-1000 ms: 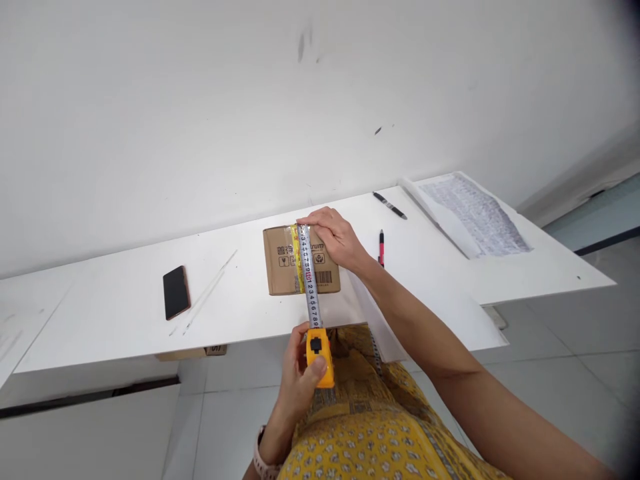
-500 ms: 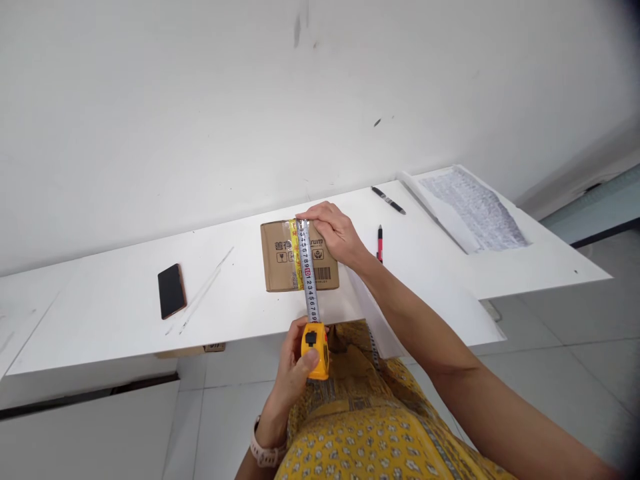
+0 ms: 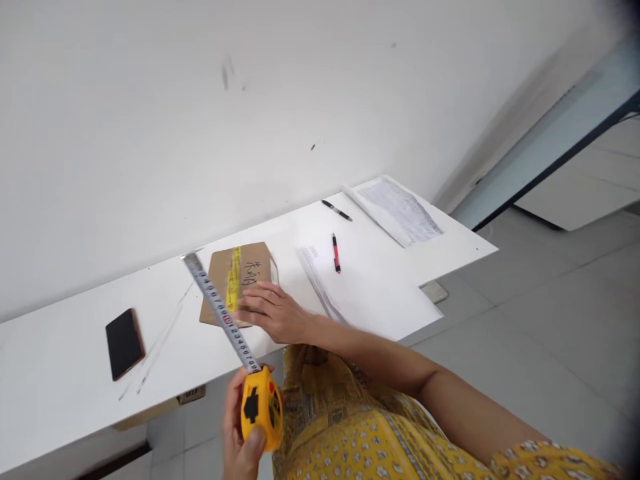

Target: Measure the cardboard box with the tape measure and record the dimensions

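Observation:
My left hand [image 3: 236, 433] is closed around a yellow tape measure [image 3: 264, 415] in front of the table's near edge. Its silver blade [image 3: 219, 308] sticks out up and to the left, passing over the left part of a brown cardboard box [image 3: 256, 257]. The blade's metal end is beyond the box's left side. Yellow printed tape [image 3: 233, 267] and black handwriting mark the box's top face. My right hand [image 3: 280, 313] rests on the box's near right part, fingers stretched out and slightly apart.
A phone [image 3: 124, 343] lies on the white table [image 3: 60, 373] at left. To the right are loose white papers [image 3: 370, 300], a red pen [image 3: 336, 253], a black pen [image 3: 337, 211] and a printed sheet [image 3: 400, 210]. A wall [image 3: 150, 133] rises behind.
The box now shows a different face, with handwriting instead of print. My right hand has left the blade's end for the box's near side. The blade has swung to the left. The view has shifted.

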Tool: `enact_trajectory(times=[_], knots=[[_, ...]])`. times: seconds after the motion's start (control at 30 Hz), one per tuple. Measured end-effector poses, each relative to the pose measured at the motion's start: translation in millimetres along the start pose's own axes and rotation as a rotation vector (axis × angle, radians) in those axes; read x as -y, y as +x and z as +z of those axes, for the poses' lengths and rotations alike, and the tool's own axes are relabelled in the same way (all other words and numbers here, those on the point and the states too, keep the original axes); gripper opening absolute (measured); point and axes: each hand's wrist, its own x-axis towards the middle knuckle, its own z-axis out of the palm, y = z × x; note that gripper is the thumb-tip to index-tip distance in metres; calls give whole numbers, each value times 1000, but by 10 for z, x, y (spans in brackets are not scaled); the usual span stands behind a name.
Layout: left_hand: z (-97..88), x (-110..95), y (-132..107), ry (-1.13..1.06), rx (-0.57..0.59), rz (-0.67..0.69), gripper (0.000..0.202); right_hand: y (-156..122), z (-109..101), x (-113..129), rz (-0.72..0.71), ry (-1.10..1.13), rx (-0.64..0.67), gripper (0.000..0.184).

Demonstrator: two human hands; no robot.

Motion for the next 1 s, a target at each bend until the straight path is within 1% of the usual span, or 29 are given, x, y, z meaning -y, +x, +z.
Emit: enact_trajectory(times=[0.03, 0.07, 0.1, 0.17, 0.2, 0.23, 0.3, 0.37, 0.4, 0.47, 0.53, 0.6, 0.63, 0.7, 0.77, 0.8, 0.87, 0.93, 1.0], knots=[[41, 34, 19, 33, 15, -1, 77, -23, -38, 20, 49, 43, -33, 32], [88, 81, 37, 70, 33, 3, 75, -51, -123, 34, 146, 106, -93, 33], [135, 139, 55, 108, 59, 15, 74, -88, -251, 43, 272, 182, -177, 34], [213, 271, 97, 190, 148, 53, 71, -200, -597, 48, 563, 353, -345, 41], [239, 334, 122, 233, 220, 74, 69, -274, -791, 48, 657, 412, -414, 44], [260, 388, 152, 278, 294, 91, 68, -356, -983, 49, 709, 455, -444, 47], [298, 454, 223, 355, 417, 105, 66, -532, -1315, 59, 772, 466, -499, 46], [363, 452, 298, 403, 529, 99, 65, -697, -1534, 86, 838, 436, -549, 40], [413, 428, 329, 415, 572, 91, 65, -769, -1590, 109, 865, 422, -573, 37], [550, 352, 372, 412, 599, 71, 71, -878, -1598, 177, 878, 401, -609, 32], [708, 266, 385, 377, 531, 52, 83, -931, -1483, 273, 825, 367, -597, 24], [846, 193, 384, 332, 438, 51, 94, -938, -1296, 377, 712, 321, -532, 18], [897, 165, 387, 313, 407, 66, 98, -934, -1199, 420, 642, 290, -489, 17], [957, 124, 413, 297, 361, 122, 99, -929, -1042, 470, 512, 184, -415, 22], [967, 101, 483, 325, 325, 194, 95, -949, -976, 454, 457, 63, -378, 32], [958, 93, 537, 362, 305, 232, 92, -970, -981, 418, 475, 19, -376, 37], [928, 84, 683, 483, 263, 328, 85, -1027, -1050, 301, 588, -17, -403, 40], [899, 77, 865, 635, 235, 457, 80, -1090, -1163, 138, 750, -36, -441, 32], [883, 73, 1055, 783, 222, 588, 75, -1143, -1273, -44, 893, -67, -425, 29]])
